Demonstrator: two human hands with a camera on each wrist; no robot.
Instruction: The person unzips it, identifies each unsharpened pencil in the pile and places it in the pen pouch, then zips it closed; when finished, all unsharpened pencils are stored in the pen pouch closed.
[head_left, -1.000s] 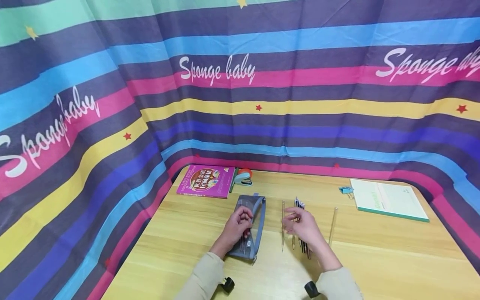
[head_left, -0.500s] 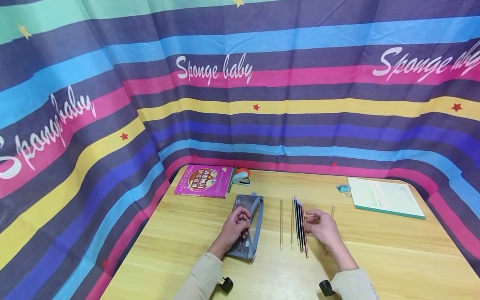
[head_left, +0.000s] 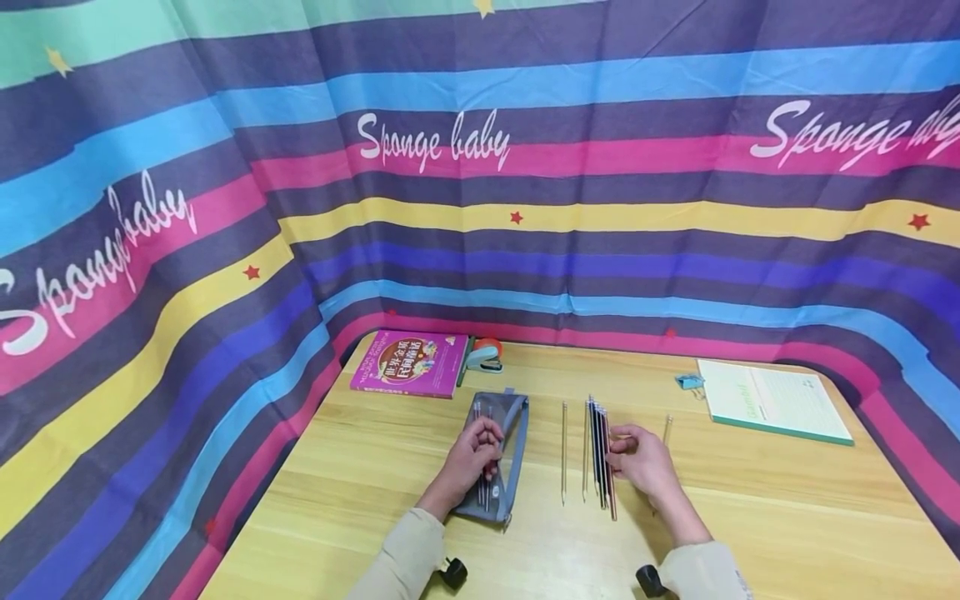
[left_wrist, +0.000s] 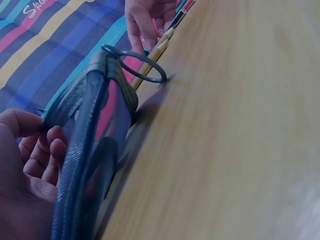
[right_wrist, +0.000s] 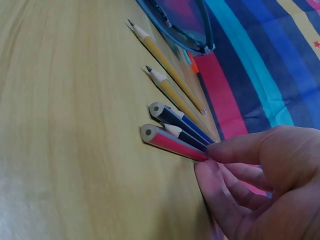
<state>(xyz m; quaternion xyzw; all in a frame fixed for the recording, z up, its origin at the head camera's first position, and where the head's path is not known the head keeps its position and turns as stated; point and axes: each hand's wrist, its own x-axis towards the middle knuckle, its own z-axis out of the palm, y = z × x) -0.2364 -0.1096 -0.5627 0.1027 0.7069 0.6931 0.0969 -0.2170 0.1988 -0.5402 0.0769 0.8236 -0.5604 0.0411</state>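
Note:
My left hand (head_left: pixel 471 457) pinches the edge of a grey mesh pencil case (left_wrist: pixel 85 150), which lies partly open on the table with several slim pencils visible inside. Just right of it, two yellow pencils (right_wrist: pixel 170 65) lie apart from a tight row of dark pencils (head_left: pixel 598 458). At the row's right side, my right hand (head_left: pixel 643 458) pinches a red pencil (right_wrist: pixel 170 143) between thumb and fingers, its flat unsharpened end towards me. The far part of that pencil is hidden behind the fingers in the right wrist view.
One more pencil (head_left: pixel 667 427) lies beyond my right hand, partly covered by it. At the back left are a purple book (head_left: pixel 408 362) and a light-blue stapler (head_left: pixel 486 358). A blue binder clip (head_left: pixel 690 382) and a notebook (head_left: pixel 776 402) lie back right. Striped cloth surrounds the table.
My right hand has moved from above the pencils to the right side of the row, its fingers now on the red pencil. The left hand stays at the pencil case.

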